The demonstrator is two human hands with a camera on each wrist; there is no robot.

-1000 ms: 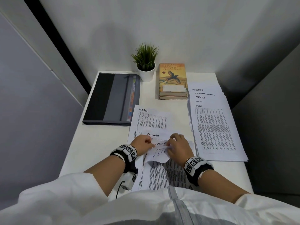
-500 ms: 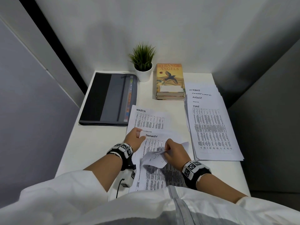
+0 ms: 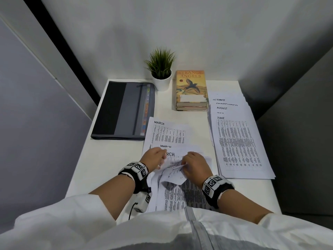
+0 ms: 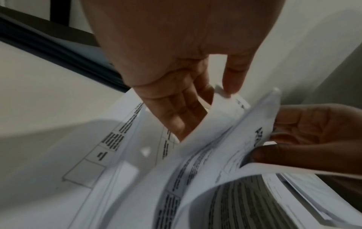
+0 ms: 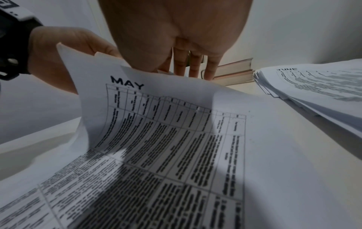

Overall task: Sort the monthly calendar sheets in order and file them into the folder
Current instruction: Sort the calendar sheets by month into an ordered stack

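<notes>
A stack of calendar sheets [image 3: 180,195] lies at the table's near edge. My left hand [image 3: 163,156] pinches the top corner of one sheet [image 4: 225,99] between thumb and fingers. My right hand [image 3: 185,164] grips the tops of several sheets [image 3: 173,175] curled back toward me; the one facing its wrist camera reads MAY [image 5: 166,124]. A MARCH heading [image 3: 170,154] shows between the hands, and more MARCH sheets [image 3: 169,134] lie just beyond. A fanned pile topped by JUNE [image 3: 237,145] lies to the right. The grey folder [image 3: 124,110] lies closed at the back left.
A potted plant [image 3: 161,69] and two stacked books [image 3: 191,89] stand at the back of the white table [image 3: 108,159]. Grey walls close in on the left, back and right. The JUNE pile [image 5: 317,86] reaches the table's right edge.
The JANUARY and FEBRUARY headings that showed on top are gone; a MARCH heading now shows there. My right hand has curled more sheets back toward me, and my left hand has shifted to a sheet corner.
</notes>
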